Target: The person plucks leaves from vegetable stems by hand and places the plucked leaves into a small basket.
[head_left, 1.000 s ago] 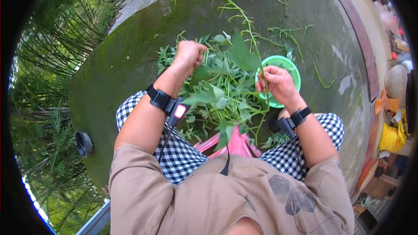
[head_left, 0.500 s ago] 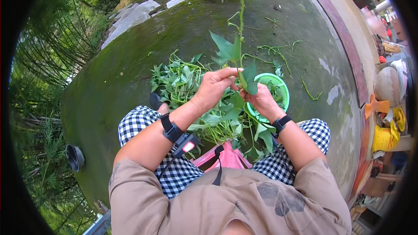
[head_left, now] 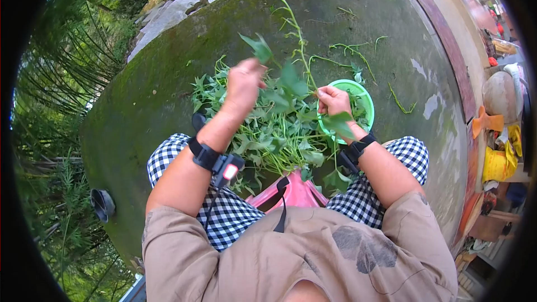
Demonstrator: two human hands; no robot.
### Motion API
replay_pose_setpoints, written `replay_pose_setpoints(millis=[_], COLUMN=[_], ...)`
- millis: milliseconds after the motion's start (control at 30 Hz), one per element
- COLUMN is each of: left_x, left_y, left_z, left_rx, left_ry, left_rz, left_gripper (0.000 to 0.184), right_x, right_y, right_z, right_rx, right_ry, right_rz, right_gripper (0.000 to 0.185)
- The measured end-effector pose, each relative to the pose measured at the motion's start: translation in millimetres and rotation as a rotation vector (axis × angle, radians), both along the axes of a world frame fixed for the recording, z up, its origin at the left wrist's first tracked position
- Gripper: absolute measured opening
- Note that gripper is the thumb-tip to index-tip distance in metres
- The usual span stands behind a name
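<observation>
My right hand (head_left: 334,100) pinches a long green sweet potato vine (head_left: 302,39) near its lower end, beside the green basket (head_left: 366,103). The vine slants up and to the left, with several broad pointed leaves on it. My left hand (head_left: 244,86) is raised over the left part of the leaf pile, close to a leaf (head_left: 258,49). Motion smears its fingers, so I cannot make out whether they hold anything. A heap of cut vines and leaves (head_left: 274,140) lies on the ground between my knees. More leaves are inside the basket, partly hidden by my right hand.
Stripped stems (head_left: 400,100) lie on the mossy concrete (head_left: 162,95) right of the basket. Pink plastic (head_left: 299,193) shows between my thighs. Stone slabs (head_left: 168,19) border the far edge, a dark pot (head_left: 102,205) stands left, and a yellow container (head_left: 498,165) stands right.
My left hand has come away from my right hand, moving left and up. The vine's upper end has swung left. My right hand stays by the basket, having risen slightly, and still grips the vine.
</observation>
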State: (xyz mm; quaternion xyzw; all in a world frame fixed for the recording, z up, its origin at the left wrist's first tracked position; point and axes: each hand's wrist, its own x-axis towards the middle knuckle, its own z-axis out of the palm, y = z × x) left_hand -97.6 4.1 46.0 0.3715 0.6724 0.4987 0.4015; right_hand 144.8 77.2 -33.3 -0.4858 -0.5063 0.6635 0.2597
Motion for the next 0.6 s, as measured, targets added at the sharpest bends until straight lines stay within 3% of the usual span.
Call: replay_pose_setpoints(millis=[33,133,200,333,500,600], left_x=[-13,-40,-25,32,59,62], left_y=[2,6,9,-3,-3,1], left_z=[5,-2,-4,-26,-54,-62], left_rx=[-0.027,0.119,0.325,0.271,0.195,0.169], left_ry=[-0.025,0.102,0.409,0.595,0.685,0.686], left_rz=[0.136,0.340,0.251,-0.200,-0.194,-0.153], left_gripper=[0.030,0.027,0.019,0.008,0.010,0.011], right_x=[0,0,0,-5,-20,-22], right_y=[0,-5,-7,-16,-28,-28], right_z=[-1,4,1,2,19,25], right_rx=[0.240,0.271,0.328,0.380,0.453,0.256], right_ry=[-0.112,-0.179,-0.238,-0.283,-0.275,-0.203], right_rz=[0.005,-0.030,-0.016,0.030,0.057,0.057], right_gripper=[0.015,0.015,0.016,0.017,0.017,0.018])
